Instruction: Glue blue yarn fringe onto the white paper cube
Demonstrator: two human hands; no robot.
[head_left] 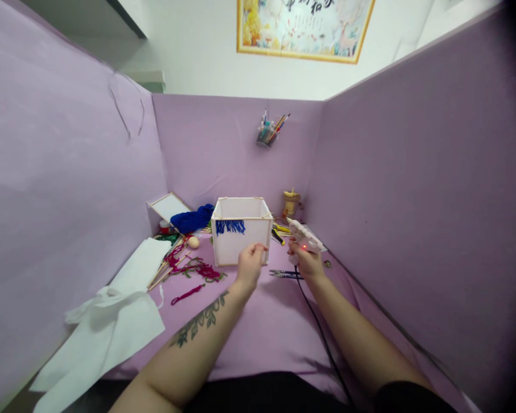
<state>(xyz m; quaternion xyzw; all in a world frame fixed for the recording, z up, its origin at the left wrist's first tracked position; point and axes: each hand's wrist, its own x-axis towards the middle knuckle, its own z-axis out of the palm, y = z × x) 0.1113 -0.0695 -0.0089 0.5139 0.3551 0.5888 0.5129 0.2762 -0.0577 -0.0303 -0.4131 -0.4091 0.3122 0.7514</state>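
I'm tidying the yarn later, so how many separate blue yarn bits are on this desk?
2. A fringe of blue yarn hangs on the white box front, near the left hand. A loose blue yarn pile lies left of the box. More may hide behind it.

The pens in the wall cup (267,133) are too small to tell apart, perhaps brushes too.
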